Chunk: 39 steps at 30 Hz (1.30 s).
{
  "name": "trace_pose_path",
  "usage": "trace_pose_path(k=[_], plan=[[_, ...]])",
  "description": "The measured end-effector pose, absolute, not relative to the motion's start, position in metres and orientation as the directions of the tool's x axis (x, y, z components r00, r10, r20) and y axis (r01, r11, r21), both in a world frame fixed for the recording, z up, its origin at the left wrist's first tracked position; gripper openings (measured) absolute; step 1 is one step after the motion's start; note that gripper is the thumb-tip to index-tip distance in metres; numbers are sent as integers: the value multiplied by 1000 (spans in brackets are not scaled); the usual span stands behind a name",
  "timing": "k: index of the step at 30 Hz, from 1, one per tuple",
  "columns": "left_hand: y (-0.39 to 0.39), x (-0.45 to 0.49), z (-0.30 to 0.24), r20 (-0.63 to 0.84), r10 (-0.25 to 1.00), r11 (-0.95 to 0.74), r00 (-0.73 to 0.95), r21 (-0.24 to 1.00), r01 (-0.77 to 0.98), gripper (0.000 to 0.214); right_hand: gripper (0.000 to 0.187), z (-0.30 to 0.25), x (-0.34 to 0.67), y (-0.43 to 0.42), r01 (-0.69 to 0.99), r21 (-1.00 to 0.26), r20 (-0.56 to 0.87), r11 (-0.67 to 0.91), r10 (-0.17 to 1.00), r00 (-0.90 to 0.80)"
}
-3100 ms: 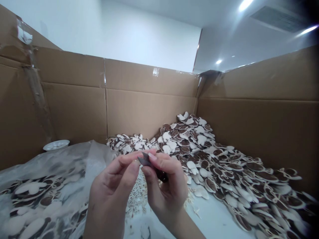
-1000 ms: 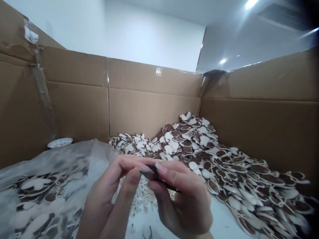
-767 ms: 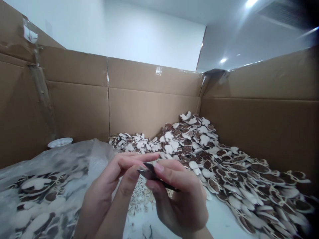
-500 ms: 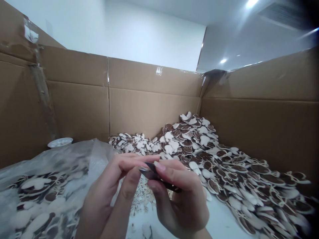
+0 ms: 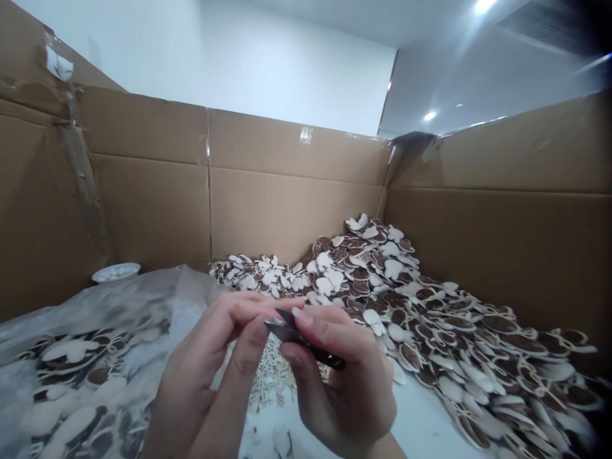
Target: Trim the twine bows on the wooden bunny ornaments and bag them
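Note:
Both hands meet low in the middle of the view and pinch one thin dark flat piece [image 5: 306, 341] seen edge-on. My left hand [image 5: 210, 376] grips its near end between thumb and fingertips. My right hand [image 5: 344, 382] wraps round the rest of it, fingers curled. Below the hands lies a small heap of pale wooden slivers [image 5: 270, 382] on the white surface. A large pile of brown-and-white cut-out pieces [image 5: 430, 319] spreads to the right and behind.
Cardboard walls [image 5: 287, 191] enclose the work area on three sides. A clear plastic bag [image 5: 86, 357] holding more brown-and-white pieces lies at the left. A small white dish [image 5: 115, 272] sits by the left wall.
The hands stay pinched on the same dark piece; they have shifted slightly lower and left, with the fingertips working at its edge. Nothing else has moved.

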<state>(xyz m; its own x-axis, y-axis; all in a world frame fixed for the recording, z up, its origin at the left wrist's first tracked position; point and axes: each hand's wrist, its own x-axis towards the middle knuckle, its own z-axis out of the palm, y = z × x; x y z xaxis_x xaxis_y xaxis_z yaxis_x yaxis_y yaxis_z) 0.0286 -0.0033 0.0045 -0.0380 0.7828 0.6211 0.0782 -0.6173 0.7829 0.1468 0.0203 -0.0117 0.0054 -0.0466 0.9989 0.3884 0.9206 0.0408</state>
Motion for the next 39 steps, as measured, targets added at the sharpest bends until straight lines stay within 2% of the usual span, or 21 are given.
trace_pose_path(k=[6, 17, 28, 33, 39], plan=[[-4, 28, 6, 596, 800, -590, -66, 802, 86, 18, 16, -13, 145, 20, 389, 39, 999, 920, -38, -13], [-2, 24, 7, 665, 746, -650, -48, 741, 172, 20, 17, -14, 146, 22, 369, -12, 999, 929, 30, -41], [-4, 23, 9, 626, 779, -601, -50, 766, 227, 19, 19, -15, 144, 26, 406, 54, 998, 912, -56, -7], [-2, 22, 8, 605, 794, -586, -50, 786, 198, 21, 17, -14, 144, 24, 376, 31, 999, 926, -16, -43], [-2, 23, 9, 618, 784, -600, -58, 779, 181, 19, 15, -16, 142, 25, 407, 38, 999, 913, -32, -22]])
